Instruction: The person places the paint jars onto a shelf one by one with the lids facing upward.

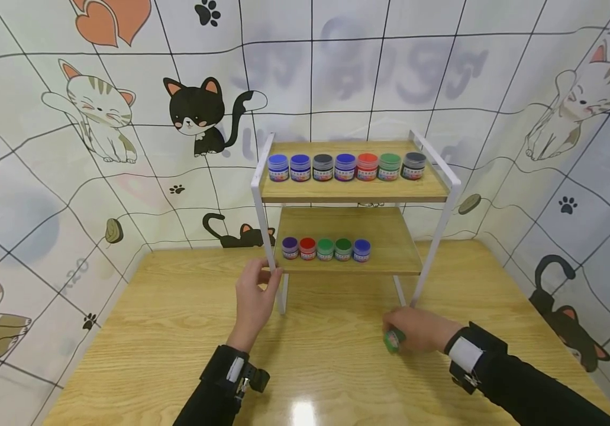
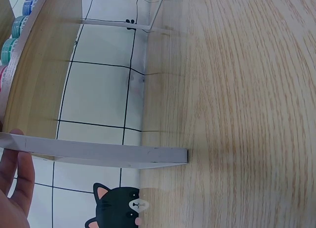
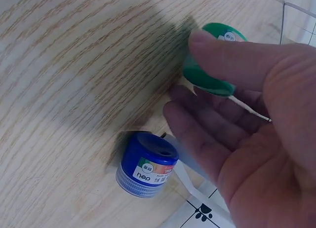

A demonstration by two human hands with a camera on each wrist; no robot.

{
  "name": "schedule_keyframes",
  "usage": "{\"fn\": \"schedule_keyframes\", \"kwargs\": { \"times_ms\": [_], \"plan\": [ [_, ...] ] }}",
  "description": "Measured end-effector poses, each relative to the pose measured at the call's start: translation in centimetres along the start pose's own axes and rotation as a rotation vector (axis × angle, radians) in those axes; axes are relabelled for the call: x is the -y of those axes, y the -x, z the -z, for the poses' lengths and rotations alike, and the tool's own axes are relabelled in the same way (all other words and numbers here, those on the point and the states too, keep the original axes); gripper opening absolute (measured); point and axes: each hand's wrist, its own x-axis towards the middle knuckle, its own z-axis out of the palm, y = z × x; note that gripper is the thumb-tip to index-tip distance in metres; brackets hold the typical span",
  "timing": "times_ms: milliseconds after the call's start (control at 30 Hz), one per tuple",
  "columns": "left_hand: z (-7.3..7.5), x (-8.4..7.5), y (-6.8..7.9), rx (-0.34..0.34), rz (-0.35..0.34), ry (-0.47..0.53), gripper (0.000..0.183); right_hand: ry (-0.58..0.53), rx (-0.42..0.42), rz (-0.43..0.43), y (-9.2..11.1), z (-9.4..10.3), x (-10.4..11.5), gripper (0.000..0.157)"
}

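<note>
A two-tier shelf rack with white metal legs stands on the table. My left hand pinches its left front leg at the height of the lower board, thumb on one side and fingers on the other. Low by the right front leg, my right hand holds a green paint jar, tipped over close to the table. The right wrist view shows the thumb across this green jar. Beside those fingers sits a blue paint jar, hidden behind the hand in the head view.
On the top board stands a row of several paint jars in blue, black, red and green. Several more jars line the left part of the lower board. A cat-patterned cloth wall rises behind the wooden table.
</note>
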Motion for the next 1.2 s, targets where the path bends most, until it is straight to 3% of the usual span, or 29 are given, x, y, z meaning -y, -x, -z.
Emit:
{"fn": "schedule_keyframes", "kwargs": {
  "times_ms": [300, 733, 967, 1200],
  "plan": [
    [0.0, -0.1, -0.1, -0.001, -0.002, -0.004, 0.016, -0.131, -0.02, 0.056, -0.1, 0.4, 0.0, 0.032],
    [-0.1, 0.0, 0.0, -0.019, -0.014, -0.006, 0.015, -0.058, -0.051, 0.169, -0.7, 0.6, 0.0, 0.026],
    [0.0, -0.1, -0.1, 0.0, 0.011, -0.003, 0.015, -0.04, -0.05, 0.135, -0.8, 0.7, 0.1, 0.033],
    [0.0, 0.0, 0.0, -0.008, -0.009, -0.003, 0.015, -0.018, -0.079, 0.131, -0.7, 1.2, 0.5, 0.033]
  ]
}}
